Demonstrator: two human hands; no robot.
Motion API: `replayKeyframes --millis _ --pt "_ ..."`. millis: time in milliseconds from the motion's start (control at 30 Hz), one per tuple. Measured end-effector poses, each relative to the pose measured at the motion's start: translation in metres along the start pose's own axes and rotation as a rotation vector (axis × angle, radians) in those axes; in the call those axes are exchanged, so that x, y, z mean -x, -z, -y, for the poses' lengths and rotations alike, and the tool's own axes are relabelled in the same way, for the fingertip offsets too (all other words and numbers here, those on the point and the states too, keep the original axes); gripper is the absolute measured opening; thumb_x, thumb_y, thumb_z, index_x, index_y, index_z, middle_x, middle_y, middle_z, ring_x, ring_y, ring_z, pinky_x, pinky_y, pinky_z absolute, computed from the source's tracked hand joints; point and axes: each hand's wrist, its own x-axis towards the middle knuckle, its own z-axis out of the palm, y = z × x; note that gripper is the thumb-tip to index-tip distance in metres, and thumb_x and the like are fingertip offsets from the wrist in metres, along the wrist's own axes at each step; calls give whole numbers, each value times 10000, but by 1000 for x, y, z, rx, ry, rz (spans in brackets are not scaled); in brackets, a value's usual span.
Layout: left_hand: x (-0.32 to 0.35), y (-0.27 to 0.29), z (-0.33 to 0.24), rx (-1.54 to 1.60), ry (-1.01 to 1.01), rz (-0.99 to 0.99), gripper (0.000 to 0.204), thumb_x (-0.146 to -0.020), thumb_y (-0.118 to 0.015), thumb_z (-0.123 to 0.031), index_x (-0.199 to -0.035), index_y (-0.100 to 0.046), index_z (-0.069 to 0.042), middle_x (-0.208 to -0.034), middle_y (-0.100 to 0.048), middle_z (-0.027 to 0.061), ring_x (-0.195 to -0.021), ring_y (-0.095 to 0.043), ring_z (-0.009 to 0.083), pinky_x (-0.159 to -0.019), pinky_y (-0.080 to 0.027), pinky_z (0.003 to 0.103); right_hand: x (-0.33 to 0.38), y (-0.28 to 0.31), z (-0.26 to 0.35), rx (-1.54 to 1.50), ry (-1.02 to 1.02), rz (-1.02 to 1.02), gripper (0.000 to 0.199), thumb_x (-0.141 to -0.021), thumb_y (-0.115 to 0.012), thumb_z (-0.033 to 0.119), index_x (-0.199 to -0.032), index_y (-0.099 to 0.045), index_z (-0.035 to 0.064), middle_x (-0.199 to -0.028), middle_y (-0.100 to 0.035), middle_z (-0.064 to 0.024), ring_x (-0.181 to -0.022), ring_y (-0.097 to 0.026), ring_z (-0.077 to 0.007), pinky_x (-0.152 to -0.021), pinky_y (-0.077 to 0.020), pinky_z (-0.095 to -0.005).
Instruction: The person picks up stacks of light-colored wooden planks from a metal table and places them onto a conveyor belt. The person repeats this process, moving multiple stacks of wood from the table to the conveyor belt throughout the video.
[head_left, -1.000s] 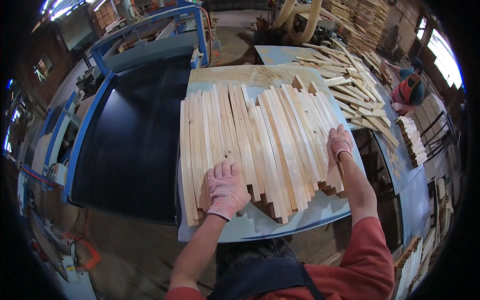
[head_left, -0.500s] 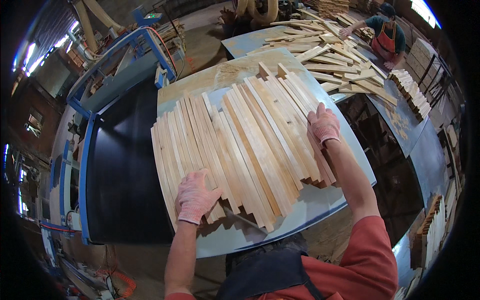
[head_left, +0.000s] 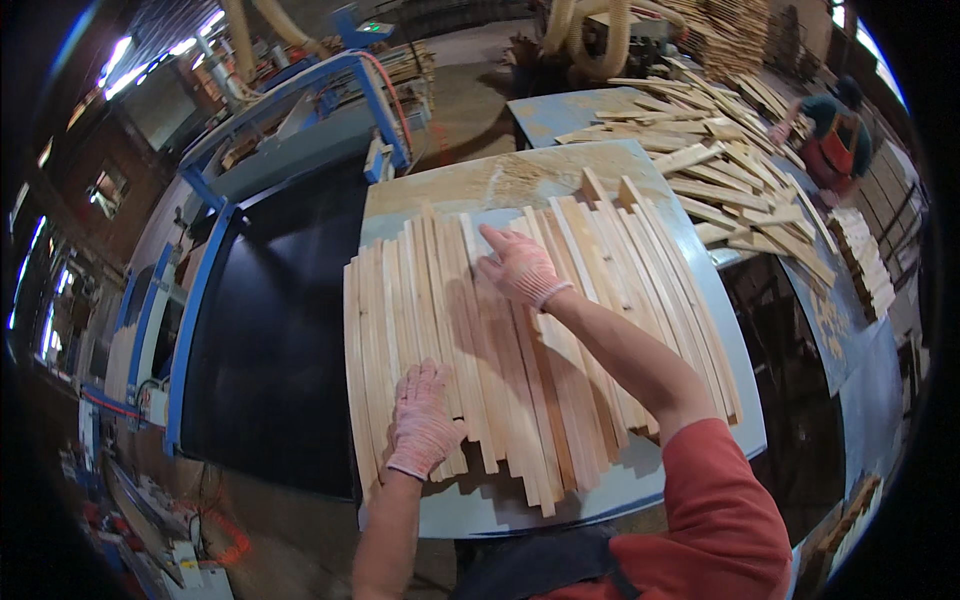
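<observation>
Many pale wooden strips (head_left: 590, 300) lie side by side on a light blue table (head_left: 455, 520), their near ends uneven. My left hand (head_left: 425, 425), in a pinkish knit glove, rests with fingers stretched out on the near left part of the strips. Over the far middle of the row is my right hand (head_left: 522, 266), gloved alike, its forefinger pointing left and fingers apart. Nothing shows in its grasp; whether it touches the wood I cannot tell. My right forearm hides some strips.
Left of the table stands a black conveyor belt (head_left: 280, 340) in a blue frame (head_left: 200, 310). A heap of loose wooden pieces (head_left: 730, 180) covers another table at the far right, beside a co-worker (head_left: 838, 140). Ribbed hoses (head_left: 600, 45) hang behind.
My right hand has moved from the right edge of the strips leftward to their far middle. My left hand stays on the near left strips. The whole view has shifted.
</observation>
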Motion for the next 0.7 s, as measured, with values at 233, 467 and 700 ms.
replayKeyframes --millis 233,467,700 --pt "3 5 3 117 -46 -130 944 -740 -801 -208 -1599 -442 -54 -1680 -368 231 -1575 -300 431 -1338 -182 541 -149 -99 34 15 -22 51 406 -1014 -577 305 -1359 -578 91 -1308 -690 -210 -1258 -639 -442 -1046 -520 -539" --pt "0 9 7 144 14 -59 953 -765 -758 -202 -1644 -413 -77 -1730 -324 206 -1620 -240 418 -1351 -126 566 -213 -156 21 119 -55 142 439 -1054 -530 310 -1451 -526 122 -1522 -567 -181 -1324 -609 -463 -1083 -519 -537" --pt "1 10 7 211 28 -69 968 -763 -744 -196 -1655 -393 -63 -1725 -341 207 -1620 -261 407 -1355 -125 554 -233 -139 25 -61 -88 117 483 -974 -577 281 -1420 -606 98 -1413 -654 -220 -1318 -624 -426 -1068 -534 -500"
